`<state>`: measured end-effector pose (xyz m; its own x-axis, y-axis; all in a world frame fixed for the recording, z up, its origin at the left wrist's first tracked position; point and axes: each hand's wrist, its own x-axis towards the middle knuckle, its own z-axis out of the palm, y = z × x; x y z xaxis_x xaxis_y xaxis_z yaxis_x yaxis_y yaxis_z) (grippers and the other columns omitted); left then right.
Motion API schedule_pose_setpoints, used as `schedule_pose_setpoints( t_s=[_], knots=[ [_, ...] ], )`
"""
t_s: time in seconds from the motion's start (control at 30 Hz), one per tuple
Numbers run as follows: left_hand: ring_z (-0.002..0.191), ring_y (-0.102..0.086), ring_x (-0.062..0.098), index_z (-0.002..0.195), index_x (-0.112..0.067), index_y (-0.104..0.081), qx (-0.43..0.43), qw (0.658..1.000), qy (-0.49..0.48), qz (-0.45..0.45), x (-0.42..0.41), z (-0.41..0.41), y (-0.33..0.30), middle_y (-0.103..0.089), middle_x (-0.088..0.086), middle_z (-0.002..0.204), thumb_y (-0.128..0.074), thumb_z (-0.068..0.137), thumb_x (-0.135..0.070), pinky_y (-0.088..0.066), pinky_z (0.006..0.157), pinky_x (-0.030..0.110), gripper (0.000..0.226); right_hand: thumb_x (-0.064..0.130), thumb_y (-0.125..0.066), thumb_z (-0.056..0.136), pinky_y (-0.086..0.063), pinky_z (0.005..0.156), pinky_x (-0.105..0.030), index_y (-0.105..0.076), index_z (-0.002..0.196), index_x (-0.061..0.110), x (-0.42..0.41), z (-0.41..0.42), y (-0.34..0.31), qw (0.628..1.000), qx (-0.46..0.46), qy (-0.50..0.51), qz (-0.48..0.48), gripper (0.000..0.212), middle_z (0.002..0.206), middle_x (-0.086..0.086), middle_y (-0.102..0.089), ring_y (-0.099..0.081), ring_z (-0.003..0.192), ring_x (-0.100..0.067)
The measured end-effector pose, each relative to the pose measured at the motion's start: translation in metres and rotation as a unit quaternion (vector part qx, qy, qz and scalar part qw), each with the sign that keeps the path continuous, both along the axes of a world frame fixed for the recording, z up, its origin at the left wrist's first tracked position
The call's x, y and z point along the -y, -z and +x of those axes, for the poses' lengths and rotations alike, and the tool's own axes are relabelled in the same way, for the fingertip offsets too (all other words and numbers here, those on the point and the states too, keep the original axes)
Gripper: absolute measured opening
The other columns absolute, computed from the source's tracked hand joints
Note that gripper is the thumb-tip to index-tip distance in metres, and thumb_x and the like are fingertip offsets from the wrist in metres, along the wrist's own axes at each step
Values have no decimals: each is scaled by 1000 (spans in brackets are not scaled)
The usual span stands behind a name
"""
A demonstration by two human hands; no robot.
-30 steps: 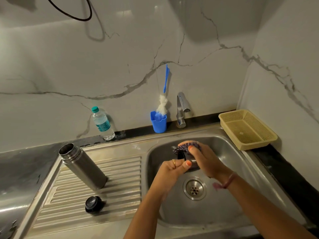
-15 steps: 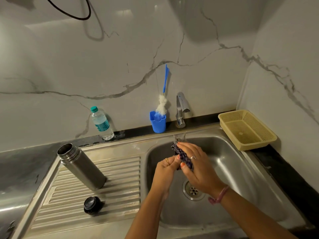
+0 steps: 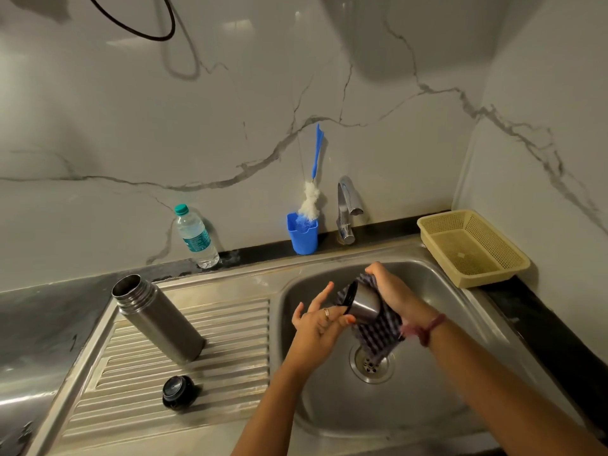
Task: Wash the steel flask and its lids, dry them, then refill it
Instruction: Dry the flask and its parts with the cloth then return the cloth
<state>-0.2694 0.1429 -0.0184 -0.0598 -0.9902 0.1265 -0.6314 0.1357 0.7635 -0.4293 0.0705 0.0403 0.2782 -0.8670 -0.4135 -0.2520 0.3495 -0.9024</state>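
Both hands work over the sink basin (image 3: 460, 340), above & just left of the drain (image 3: 371, 365). Right hand (image 3: 393, 289) is clamped round a checked cloth (image 3: 378, 334) wrapped on the steel cup lid (image 3: 363, 302); cloth tail hangs down to the drain. Lid lies tilted, dark mouth facing left. Left hand (image 3: 317, 327) sits just left of it, thumb & a bent finger pinching the lid's rim, other fingers spread apart & up. Steel flask (image 3: 158, 319) stands open-mouthed on the ribbed drainboard (image 3: 230, 324), far-left part, well apart from the basin edge. Black inner lid (image 3: 177, 391) rests nearer on the ribs, close to the board's near edge. Free ribbed room btwn flask & basin rim. At the far wall on the desk: water bottle (image 3: 195, 236), blue cup (image 3: 302, 233) w/ bottle brush (image 3: 312, 192), tap (image 3: 345, 209). Yellow basket (image 3: 427, 225) sits far right, touching the sink's right rim.
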Motion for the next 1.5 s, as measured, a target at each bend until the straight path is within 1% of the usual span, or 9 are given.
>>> schedule_pose_setpoints(
  t_s=[0.17, 0.27, 0.43, 0.6, 0.73, 0.8, 1.07, 1.33, 1.5],
  knots=[
    [135, -48, 12, 92, -46, -75, -230, 969, -91, 26, -4, -31, -3, -72, -9, 116, -54, 95, -46, -30, 117, 49, 21, 42, -30, 95, -46, 72, -23, -62, 96, 17, -31, 24, 24, 906, -173, 63, -381, 40, 89, 5, -63, -58, 83, -8],
    [101, -68, 22, 99, -13, -77, -455, 878, -125, 83, -14, -44, -24, -75, 15, 102, -51, 100, -16, -53, 96, 40, 26, 37, -36, 92, -33, 108, -31, -54, 130, 16, -48, 19, 40, 808, -193, 22, -557, 47, 132, 2, -54, -44, 127, -12],
    [119, -63, 33, 122, -1, -67, -693, 665, -151, 234, -19, -43, -34, -68, 21, 122, -56, 94, -26, -41, 112, 45, 40, 35, -39, 90, -24, 114, -47, -36, 145, 17, -50, 6, 70, 687, -234, -62, -685, 57, 152, -1, -33, -26, 142, -26],
    [123, -59, 33, 121, -1, -69, -740, 594, -121, 291, -22, -43, -35, -66, 20, 126, -54, 91, -40, -41, 110, 44, 51, 41, -34, 97, -18, 117, -46, -19, 150, 24, -48, 2, 100, 721, -129, -18, -680, 57, 158, -2, -16, -16, 144, -32],
    [86, -74, 19, 98, -10, -79, -683, 656, -134, 293, -23, -45, -36, -76, 9, 100, -51, 96, -40, -59, 65, 30, 42, 33, -41, 90, -36, 110, -30, -32, 142, 10, -63, 24, 72, 884, 216, 106, -401, 58, 147, -15, -36, -38, 136, -21],
    [90, -72, 11, 102, -15, -75, -639, 701, -162, 270, -23, -44, -34, -77, 4, 102, -51, 98, -38, -50, 81, 32, 33, 39, -41, 87, -44, 103, -34, -42, 136, 9, -58, 26, 58, 902, 296, 120, -290, 58, 133, -10, -54, -52, 123, -17],
    [107, -63, 23, 116, -4, -70, -645, 693, -213, 242, -15, -38, -19, -75, 6, 99, -58, 93, -27, -34, 113, 43, 35, 32, -37, 89, -26, 113, -48, -43, 140, 14, -46, 17, 60, 783, -105, -74, -609, 54, 147, 3, -40, -28, 141, -23],
    [103, -62, 6, 102, -20, -71, -577, 756, -213, 225, -23, -46, -19, -78, -6, 95, -56, 97, -29, -29, 100, 36, 18, 29, -38, 88, -42, 100, -22, -45, 134, 8, -57, 19, 68, 907, 212, 71, -357, 51, 134, -3, -53, -50, 124, -11],
    [91, -65, 4, 93, -19, -74, -524, 798, -216, 207, -21, -44, -24, -77, -9, 84, -51, 100, -22, -38, 76, 23, 24, 28, -38, 91, -39, 108, -39, -49, 135, 12, -41, 15, 64, 887, 33, -8, -461, 48, 136, 1, -52, -45, 130, -15]
  ],
)
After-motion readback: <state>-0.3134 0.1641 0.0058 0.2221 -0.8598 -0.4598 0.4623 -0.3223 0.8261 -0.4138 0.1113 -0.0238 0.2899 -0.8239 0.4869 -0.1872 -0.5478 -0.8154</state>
